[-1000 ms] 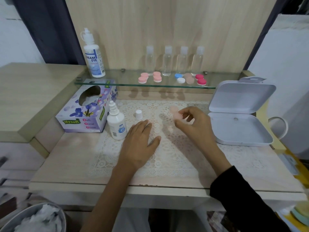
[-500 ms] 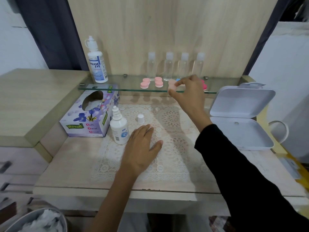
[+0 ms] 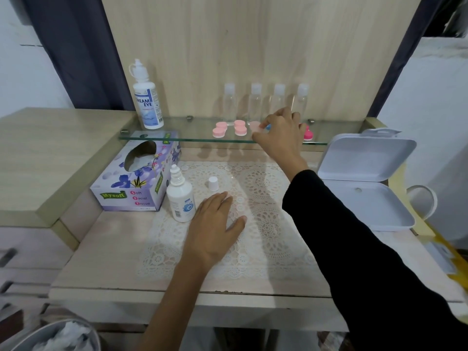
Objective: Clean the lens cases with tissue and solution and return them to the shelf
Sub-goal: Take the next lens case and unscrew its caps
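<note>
One pale lens case (image 3: 255,127) is pinched by right hand (image 3: 281,134) at shelf (image 3: 192,136); left hand (image 3: 215,229) lies flat.

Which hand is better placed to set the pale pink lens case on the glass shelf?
Right. The right hand pinches the pale pink lens case over the glass shelf; the left hand lies flat on the lace mat below.

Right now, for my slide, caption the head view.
Right hand holds lens case at glass shelf; left hand rests on mat.
</note>
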### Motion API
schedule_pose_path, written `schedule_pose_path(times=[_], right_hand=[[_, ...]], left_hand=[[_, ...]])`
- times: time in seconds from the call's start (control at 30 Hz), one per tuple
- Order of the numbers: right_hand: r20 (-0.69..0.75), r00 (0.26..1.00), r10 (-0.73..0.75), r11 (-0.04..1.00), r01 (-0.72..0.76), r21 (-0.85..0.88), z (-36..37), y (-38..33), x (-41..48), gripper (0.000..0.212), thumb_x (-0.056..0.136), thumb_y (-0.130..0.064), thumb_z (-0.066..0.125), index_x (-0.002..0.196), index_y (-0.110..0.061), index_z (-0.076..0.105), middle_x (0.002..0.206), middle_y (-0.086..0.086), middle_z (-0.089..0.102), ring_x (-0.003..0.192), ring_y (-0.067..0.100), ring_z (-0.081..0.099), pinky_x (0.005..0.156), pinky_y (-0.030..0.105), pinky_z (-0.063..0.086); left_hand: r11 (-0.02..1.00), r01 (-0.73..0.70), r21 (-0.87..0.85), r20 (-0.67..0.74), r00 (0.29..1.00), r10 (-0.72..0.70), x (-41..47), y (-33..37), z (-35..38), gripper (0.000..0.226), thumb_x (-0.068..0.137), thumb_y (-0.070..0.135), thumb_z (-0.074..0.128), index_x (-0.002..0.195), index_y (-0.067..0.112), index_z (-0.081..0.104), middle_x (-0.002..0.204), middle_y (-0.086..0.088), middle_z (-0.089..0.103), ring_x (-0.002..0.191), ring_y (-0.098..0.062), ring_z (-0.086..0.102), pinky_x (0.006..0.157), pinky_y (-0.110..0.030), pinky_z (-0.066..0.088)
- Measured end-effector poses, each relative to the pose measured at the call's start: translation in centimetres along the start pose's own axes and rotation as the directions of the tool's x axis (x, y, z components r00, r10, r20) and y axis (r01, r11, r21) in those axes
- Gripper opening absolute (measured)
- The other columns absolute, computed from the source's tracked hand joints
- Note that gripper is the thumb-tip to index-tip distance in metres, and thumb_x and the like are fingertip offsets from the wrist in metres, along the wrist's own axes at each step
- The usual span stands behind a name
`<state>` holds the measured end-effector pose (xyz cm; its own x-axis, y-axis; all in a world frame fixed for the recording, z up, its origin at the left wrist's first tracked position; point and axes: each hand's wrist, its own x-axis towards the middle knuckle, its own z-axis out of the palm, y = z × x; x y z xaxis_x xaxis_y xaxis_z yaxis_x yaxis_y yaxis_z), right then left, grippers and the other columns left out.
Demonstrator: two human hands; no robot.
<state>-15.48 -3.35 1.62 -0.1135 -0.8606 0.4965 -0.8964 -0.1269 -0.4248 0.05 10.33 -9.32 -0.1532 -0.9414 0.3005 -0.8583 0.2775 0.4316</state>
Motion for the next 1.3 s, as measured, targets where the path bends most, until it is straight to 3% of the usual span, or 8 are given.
schedule_pose_path(times=[0.3,0.43,0.7,0.87,1.17,1.27,1.3], right_hand=[[-0.016,1.000,-0.013,1.000,0.013,-0.017,-0.2,0.3,-0.2,0.036,0.076,-0.040,0.066,0.105,-0.019,0.070,0.122,0.003,0.051,0.115,0.024,0.041,0.092,0.038,0.028],[-0.130,0.991,-0.011,0.999,0.015,0.032,-0.5,1.1,-0.8,0.041,0.081,-0.049,0.059,0.110,-0.020,0.065,0.121,0.003,0.052,0.113,0.022,0.042,0.087,0.033,0.024],[-0.223,0.974,-0.040,0.994,0.016,-0.110,0.3,3.1,-1.4,0.037,0.086,-0.042,0.061,0.107,-0.013,0.069,0.122,0.007,0.054,0.112,0.028,0.045,0.088,0.037,0.029],[-0.204,0.979,-0.022,0.994,-0.001,-0.112,0.4,3.0,-1.2,0.032,0.086,-0.040,0.063,0.107,-0.016,0.068,0.123,0.004,0.053,0.113,0.026,0.043,0.090,0.036,0.028],[-0.122,0.990,0.068,0.991,-0.053,0.122,-2.0,2.9,-2.8,0.025,0.078,-0.042,0.069,0.094,-0.022,0.067,0.123,-0.004,0.051,0.117,0.019,0.044,0.086,0.031,0.021],[-0.077,0.994,0.075,0.934,-0.043,0.356,-3.6,2.9,-5.9,0.020,0.075,-0.039,0.076,0.087,-0.028,0.065,0.110,-0.008,0.052,0.110,0.016,0.050,0.094,0.037,0.035],[-0.047,0.997,0.068,0.904,-0.041,0.426,-4.0,2.9,-7.2,0.020,0.075,-0.039,0.077,0.086,-0.029,0.063,0.105,-0.008,0.055,0.100,0.015,0.053,0.089,0.038,0.041]], left_hand=[[1.000,0.002,-0.005,0.007,1.000,-0.002,-0.1,0.1,-0.1,0.072,0.085,0.056,0.032,0.143,0.015,0.039,0.152,0.002,0.031,0.140,-0.011,0.021,0.117,-0.027,0.012],[1.000,0.002,-0.015,0.003,1.000,-0.002,-0.1,0.1,-0.1,0.072,0.085,0.057,0.032,0.143,0.015,0.040,0.152,0.001,0.031,0.140,-0.011,0.022,0.117,-0.027,0.012],[1.000,0.003,-0.001,0.008,1.000,-0.003,0.0,0.1,-0.1,0.086,0.078,0.067,0.018,0.143,0.015,0.039,0.152,0.002,0.032,0.140,-0.011,0.022,0.117,-0.028,0.014],[1.000,0.006,0.003,0.008,1.000,-0.006,0.0,0.0,-0.1,0.076,0.083,0.062,0.027,0.143,0.016,0.039,0.152,0.002,0.031,0.140,-0.011,0.022,0.117,-0.027,0.013],[1.000,0.005,-0.009,0.014,1.000,-0.005,0.0,0.1,-0.2,0.072,0.085,0.057,0.031,0.143,0.016,0.038,0.153,0.002,0.030,0.141,-0.011,0.021,0.117,-0.027,0.013],[1.000,0.001,-0.014,0.007,1.000,0.000,-0.1,0.0,-0.1,0.068,0.089,0.057,0.034,0.143,0.016,0.038,0.153,0.002,0.030,0.141,-0.011,0.021,0.117,-0.027,0.012],[1.000,0.001,-0.015,0.008,1.000,-0.001,-0.1,0.0,-0.1,0.069,0.089,0.058,0.034,0.143,0.016,0.038,0.153,0.002,0.030,0.141,-0.011,0.021,0.117,-0.027,0.012]])
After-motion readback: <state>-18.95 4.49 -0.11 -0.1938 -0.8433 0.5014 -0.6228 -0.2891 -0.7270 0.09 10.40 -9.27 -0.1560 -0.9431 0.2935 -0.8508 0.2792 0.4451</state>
